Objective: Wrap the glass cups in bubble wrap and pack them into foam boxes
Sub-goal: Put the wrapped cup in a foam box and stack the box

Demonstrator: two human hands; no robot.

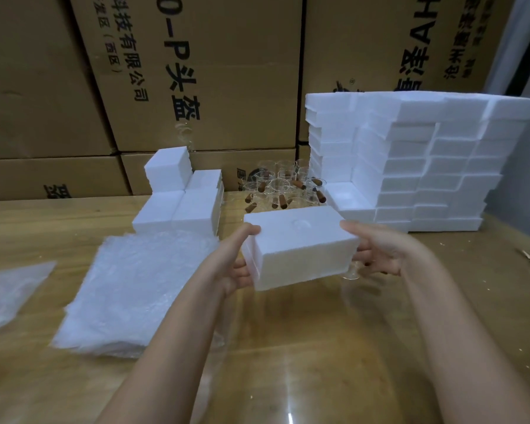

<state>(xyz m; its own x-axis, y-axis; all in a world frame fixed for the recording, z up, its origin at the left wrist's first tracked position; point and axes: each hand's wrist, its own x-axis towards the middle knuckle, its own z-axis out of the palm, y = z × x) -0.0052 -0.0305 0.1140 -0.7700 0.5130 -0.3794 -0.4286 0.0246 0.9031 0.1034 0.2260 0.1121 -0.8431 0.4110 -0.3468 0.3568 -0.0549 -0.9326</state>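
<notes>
Foam box [300,249] is held clear above the table [318,347], gripped endwise by left hand [237,261] and right hand [380,249], thumbs laid on top, fingers [241,272] curled underneath. Even, light pressure is advised; foam is judged easily dented.

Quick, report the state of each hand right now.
Left hand: grips the left end of the foam box, thumb on top.
Right hand: grips the box's right end, thumb on top.

bare table [303,347] in front, bubble wrap stack [129,289] left, foam box wall [426,166] right, glass cups [283,188] behind
</notes>
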